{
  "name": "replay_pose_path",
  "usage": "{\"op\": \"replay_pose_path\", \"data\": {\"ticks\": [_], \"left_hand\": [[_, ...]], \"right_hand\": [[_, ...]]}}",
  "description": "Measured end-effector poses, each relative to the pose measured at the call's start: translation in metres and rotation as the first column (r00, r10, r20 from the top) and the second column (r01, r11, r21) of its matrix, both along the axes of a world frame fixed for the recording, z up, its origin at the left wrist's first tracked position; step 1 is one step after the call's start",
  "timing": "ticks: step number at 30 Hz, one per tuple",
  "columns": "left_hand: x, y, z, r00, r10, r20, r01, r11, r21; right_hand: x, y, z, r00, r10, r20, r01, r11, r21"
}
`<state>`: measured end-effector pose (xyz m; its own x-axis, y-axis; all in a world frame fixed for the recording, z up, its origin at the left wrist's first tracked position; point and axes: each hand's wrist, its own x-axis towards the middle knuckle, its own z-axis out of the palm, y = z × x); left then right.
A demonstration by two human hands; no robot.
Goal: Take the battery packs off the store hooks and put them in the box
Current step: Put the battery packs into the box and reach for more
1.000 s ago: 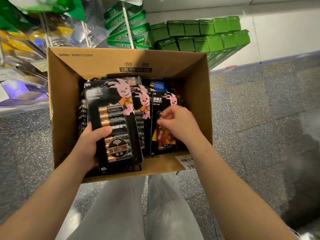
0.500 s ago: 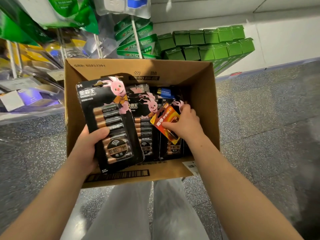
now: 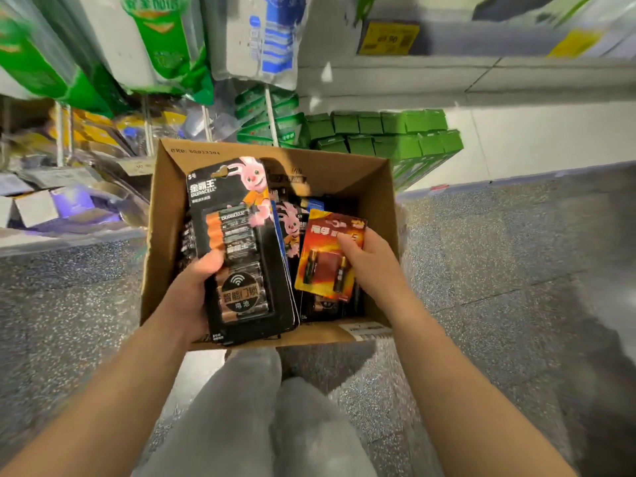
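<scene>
Since the frame half a second earlier, the small red battery pack (image 3: 327, 256) has come up from among the packs lying in the box and now stands face-up and fully readable above them. The large black Duracell pack (image 3: 241, 249) has also risen, its top edge now level with the far wall of the cardboard box (image 3: 378, 187).

Left hand (image 3: 189, 297): grips the black pack from its left side, thumb laid across the front over the batteries, the other fingers hidden behind the card. More cards appear stacked behind it; how many cannot be told.

Right hand (image 3: 371, 263): pinches the red pack at its right edge, thumb on the printed face, remaining fingers out of sight underneath.

Both packs are held over the open box, not resting in it. Further black packs (image 3: 292, 228) lie inside, filling much of the floor of the box.

Assessment: the packs are being lifted rather than lowered, which suggests sorting or re-seating of the contents, not a fresh deposit. Hanging goods (image 3: 165, 43) on the hooks above are blurred; whether battery packs remain there cannot be judged.
</scene>
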<state>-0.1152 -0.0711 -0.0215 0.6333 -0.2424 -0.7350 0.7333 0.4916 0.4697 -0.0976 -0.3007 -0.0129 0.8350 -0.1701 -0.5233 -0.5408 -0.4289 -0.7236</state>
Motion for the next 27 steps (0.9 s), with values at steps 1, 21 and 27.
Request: {"op": "replay_pose_path", "data": {"ticks": [1,21,27], "left_hand": [[-0.003,-0.002,0.01,0.998,0.057,0.004,-0.057,0.998,0.013],[-0.007,0.031,0.456,0.327,0.064,0.943,-0.375,0.925,0.067],[-0.008,0.06,0.579,0.033,0.032,0.999,-0.428,0.904,-0.015]], "right_hand": [[-0.001,0.0,0.018,0.999,-0.021,0.042,0.02,0.999,0.039],[-0.015,0.062,0.482,0.622,-0.152,0.768,-0.194,0.921,0.339],[-0.015,0.098,0.589,0.408,-0.134,0.903,-0.238,0.939,0.247]]}}
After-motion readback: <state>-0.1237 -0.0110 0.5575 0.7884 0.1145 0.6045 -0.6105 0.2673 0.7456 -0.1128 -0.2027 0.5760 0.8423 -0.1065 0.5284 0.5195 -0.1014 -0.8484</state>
